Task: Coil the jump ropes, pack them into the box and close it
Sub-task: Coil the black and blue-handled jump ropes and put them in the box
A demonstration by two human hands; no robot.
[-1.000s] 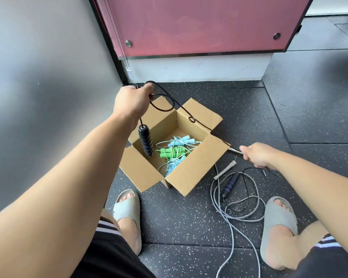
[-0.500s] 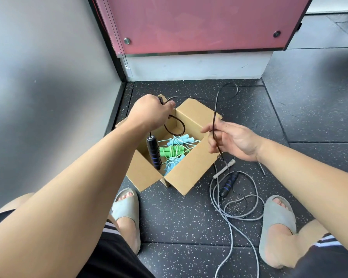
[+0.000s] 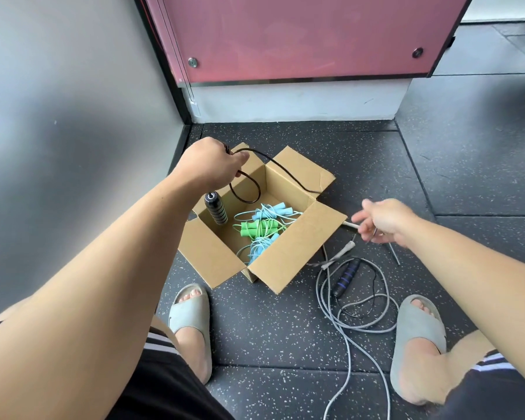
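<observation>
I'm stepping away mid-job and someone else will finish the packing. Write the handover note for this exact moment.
Left hand: grips loops of the black rope above the box; one black grip dangles over it.
Right hand: open, blurred, low over the floor right of the box.
Box: flaps open; green rope and two light blue ropes coiled inside.
Floor: the black rope's other grip and the loose grey rope.
Done: three ropes packed. Left: finish coiling the black rope, coil the grey one, pack both, close the flaps.
</observation>
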